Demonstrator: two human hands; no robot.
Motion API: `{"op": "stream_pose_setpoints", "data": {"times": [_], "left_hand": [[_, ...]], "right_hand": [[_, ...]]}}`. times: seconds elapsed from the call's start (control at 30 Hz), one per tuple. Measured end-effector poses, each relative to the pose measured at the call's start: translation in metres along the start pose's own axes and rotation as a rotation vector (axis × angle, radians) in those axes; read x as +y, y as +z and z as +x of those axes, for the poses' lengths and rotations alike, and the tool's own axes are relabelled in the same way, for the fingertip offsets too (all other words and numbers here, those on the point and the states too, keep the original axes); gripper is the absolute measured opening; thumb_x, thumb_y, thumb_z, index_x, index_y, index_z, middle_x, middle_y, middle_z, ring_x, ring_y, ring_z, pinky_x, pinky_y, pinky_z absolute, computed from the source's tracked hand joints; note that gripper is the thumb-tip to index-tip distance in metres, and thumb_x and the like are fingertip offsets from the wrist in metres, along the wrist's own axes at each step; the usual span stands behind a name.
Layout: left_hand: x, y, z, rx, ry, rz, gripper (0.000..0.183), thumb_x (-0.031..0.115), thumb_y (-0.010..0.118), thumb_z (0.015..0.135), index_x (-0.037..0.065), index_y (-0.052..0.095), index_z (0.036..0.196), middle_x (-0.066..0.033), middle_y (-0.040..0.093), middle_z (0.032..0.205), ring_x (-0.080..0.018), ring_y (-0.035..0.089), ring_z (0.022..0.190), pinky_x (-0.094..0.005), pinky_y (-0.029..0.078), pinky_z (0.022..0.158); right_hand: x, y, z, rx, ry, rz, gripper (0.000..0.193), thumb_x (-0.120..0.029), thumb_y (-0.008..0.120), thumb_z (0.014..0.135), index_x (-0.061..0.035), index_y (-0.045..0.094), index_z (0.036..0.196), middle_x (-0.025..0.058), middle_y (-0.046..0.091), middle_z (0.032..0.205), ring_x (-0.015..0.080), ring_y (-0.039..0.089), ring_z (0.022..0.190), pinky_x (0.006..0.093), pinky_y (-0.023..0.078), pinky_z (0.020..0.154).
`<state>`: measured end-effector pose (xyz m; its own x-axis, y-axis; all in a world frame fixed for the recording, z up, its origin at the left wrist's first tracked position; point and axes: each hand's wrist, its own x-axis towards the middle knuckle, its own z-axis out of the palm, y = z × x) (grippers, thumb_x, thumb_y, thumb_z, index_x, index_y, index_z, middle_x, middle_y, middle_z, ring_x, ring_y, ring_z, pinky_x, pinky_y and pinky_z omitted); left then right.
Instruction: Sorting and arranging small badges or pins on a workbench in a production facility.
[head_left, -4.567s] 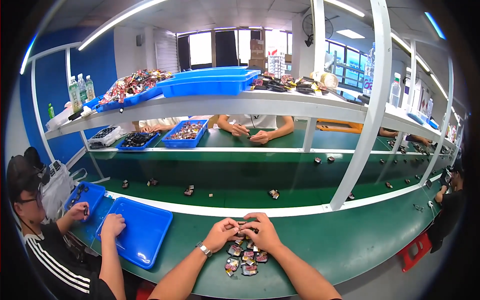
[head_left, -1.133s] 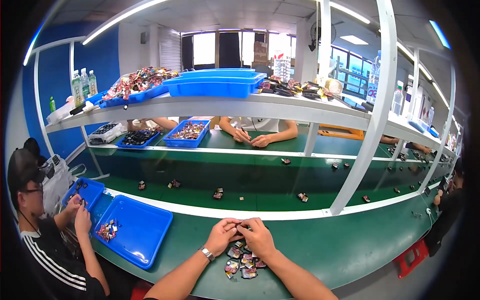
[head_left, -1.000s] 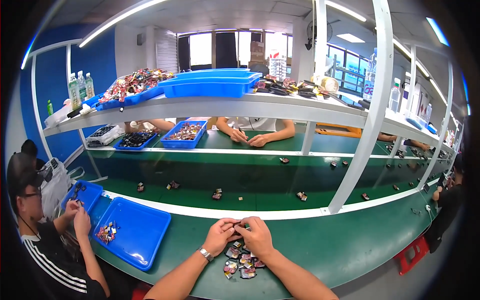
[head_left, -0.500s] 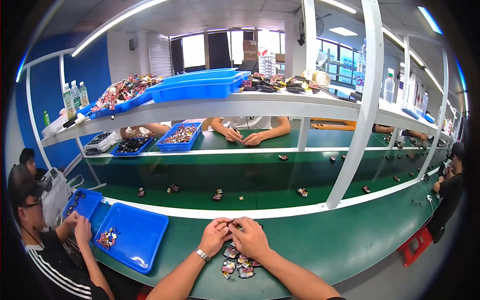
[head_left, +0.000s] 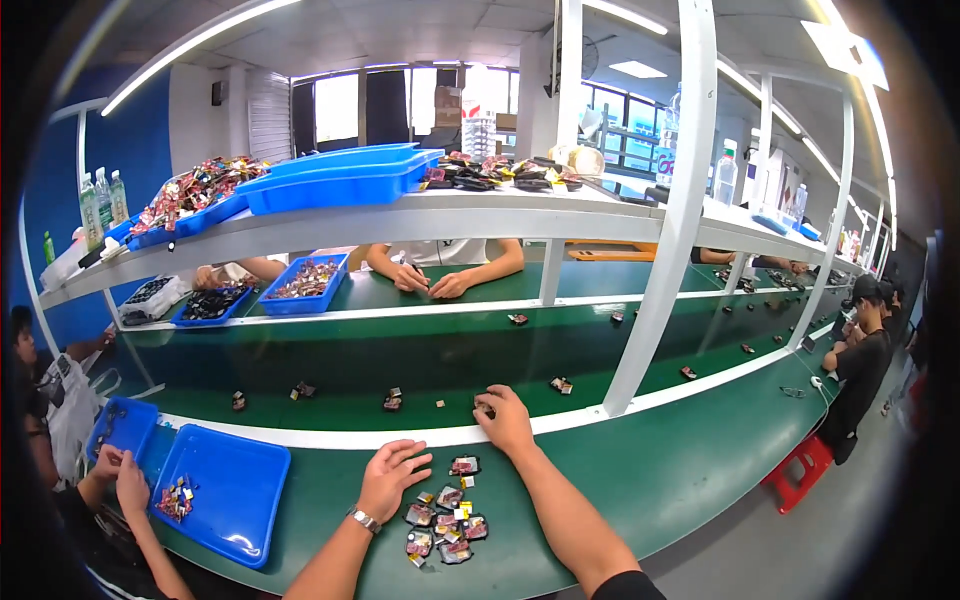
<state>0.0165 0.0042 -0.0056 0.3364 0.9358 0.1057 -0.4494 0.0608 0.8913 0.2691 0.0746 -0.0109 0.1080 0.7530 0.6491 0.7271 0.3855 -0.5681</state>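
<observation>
My right hand (head_left: 504,420) reaches forward over the white rail to the edge of the green belt. Its fingers are closed on a small dark electronic assembly, mostly hidden beneath them. Closer in, my left hand (head_left: 392,480) is held above the green tabletop, holding nothing, with its fingers apart. Between my forearms lies a loose pile of small black-framed assemblies (head_left: 447,523) with silver, red and yellow parts. One assembly (head_left: 464,465) lies just beyond the pile, between my two hands.
Similar assemblies (head_left: 393,399) lie spaced along the belt (head_left: 340,365). At left, a blue tray (head_left: 222,540) holds small parts beside a co-worker's hands (head_left: 125,480). A white post (head_left: 660,230) rises from the rail (head_left: 350,438). Another person's hands (head_left: 430,283) work across the belt.
My hands have parted. The right one has moved forward to the belt with a small assembly, and the left has opened and drawn leftward. The view has turned somewhat to the right.
</observation>
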Motion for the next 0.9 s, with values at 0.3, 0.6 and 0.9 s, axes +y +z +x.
{"op": "stream_pose_setpoints", "data": {"times": [0.3, 0.6, 0.9], "left_hand": [[0.002, -0.004, -0.001, 0.044, -0.009, 0.011, 0.022, -0.002, 0.053, 0.091, -0.003, 0.052, 0.112, -0.0213, 0.061, 0.118, -0.0308, 0.064, 0.105, -0.0401, 0.056, 0.085], [-0.006, -0.004, 0.005, 0.040, -0.020, 0.040, 0.019, 0.000, 0.053, 0.090, -0.001, 0.053, 0.109, -0.0195, 0.064, 0.107, -0.0269, 0.067, 0.089, -0.0349, 0.056, 0.073], [-0.003, -0.023, 0.003, 0.012, -0.028, 0.033, 0.017, 0.003, 0.058, 0.088, -0.003, 0.056, 0.104, -0.0196, 0.067, 0.095, -0.0240, 0.067, 0.078, -0.0308, 0.056, 0.068]], "right_hand": [[0.063, -0.037, 0.028, 0.321, 0.179, -0.571, 0.047, -0.029, 0.073, 0.075, -0.0063, 0.061, 0.115, 0.0124, 0.057, 0.117, 0.0319, 0.049, 0.114, 0.0481, 0.037, 0.096], [0.107, -0.056, 0.028, 0.197, 0.571, -0.561, 0.040, -0.014, 0.065, 0.082, -0.0033, 0.053, 0.118, 0.0176, 0.058, 0.108, 0.0367, 0.053, 0.106, 0.0484, 0.046, 0.085], [0.038, -0.022, -0.029, 0.362, 0.178, 0.007, 0.045, -0.016, 0.073, 0.076, 0.0008, 0.058, 0.115, 0.0181, 0.064, 0.104, 0.0328, 0.063, 0.097, 0.0404, 0.050, 0.086]]}}
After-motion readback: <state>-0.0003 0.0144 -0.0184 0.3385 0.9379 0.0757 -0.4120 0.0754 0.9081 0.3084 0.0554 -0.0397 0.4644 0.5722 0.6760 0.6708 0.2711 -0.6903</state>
